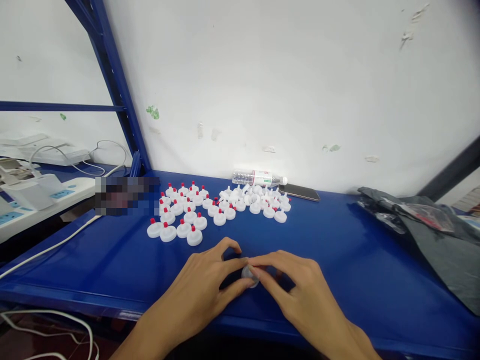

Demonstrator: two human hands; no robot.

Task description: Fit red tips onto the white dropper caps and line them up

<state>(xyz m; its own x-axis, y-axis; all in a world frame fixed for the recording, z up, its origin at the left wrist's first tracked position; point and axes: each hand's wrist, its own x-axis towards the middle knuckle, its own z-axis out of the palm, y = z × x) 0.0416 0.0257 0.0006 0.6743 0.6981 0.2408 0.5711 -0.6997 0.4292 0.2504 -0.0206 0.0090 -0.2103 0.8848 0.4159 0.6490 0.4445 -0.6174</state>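
The left hand and right hand each pinch one pale round piece between thumb and forefinger near the bench front; the grip partly hides it, so its stage of completion cannot be told. From this piece, the red-tipped caps, mainly at 10 to 11 o'clock, appear finished; the plain caps, heaped at 12 o'clock, appear left to do.

And at the back edge of the desk, look: clear bottle lying flat, dark phone just beside! Right edge, crumpled grey bag; towards the left, white cable trailing!
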